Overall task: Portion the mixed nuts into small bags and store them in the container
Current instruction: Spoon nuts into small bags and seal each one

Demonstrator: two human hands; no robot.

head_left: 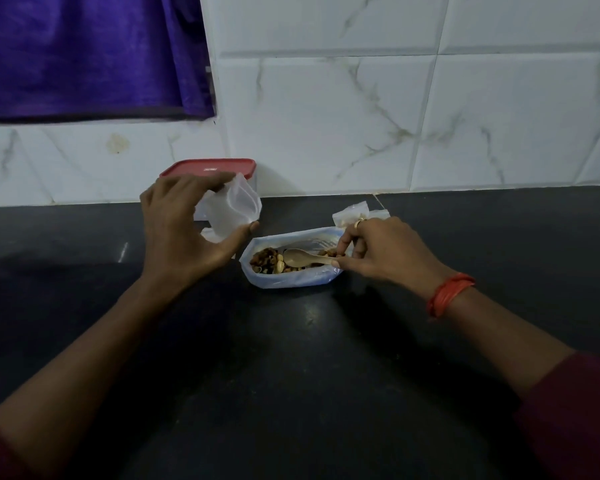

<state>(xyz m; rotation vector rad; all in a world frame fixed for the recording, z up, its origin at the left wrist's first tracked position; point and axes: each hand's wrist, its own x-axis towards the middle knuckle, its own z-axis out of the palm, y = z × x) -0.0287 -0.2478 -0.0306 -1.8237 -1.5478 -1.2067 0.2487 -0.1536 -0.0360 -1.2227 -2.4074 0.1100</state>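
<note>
A large clear bag [291, 279] lies open on the dark counter, with mixed nuts [268, 263] heaped at its left end. A tan plastic spoon [300, 256] lies in the bag, and my right hand [378, 252] pinches its handle. My left hand [181, 230] holds a small empty clear bag [234, 211] up just left of the big bag, its mouth held open between fingers and thumb. Behind that hand stands a container with a red lid [208, 167], its body mostly hidden.
Small bags with nuts in them [352, 213] lie behind my right hand near the wall. More clear plastic [210, 234] lies under my left hand. A white marble-tiled wall [395, 116] closes the back, with a purple curtain [84, 53] at upper left.
</note>
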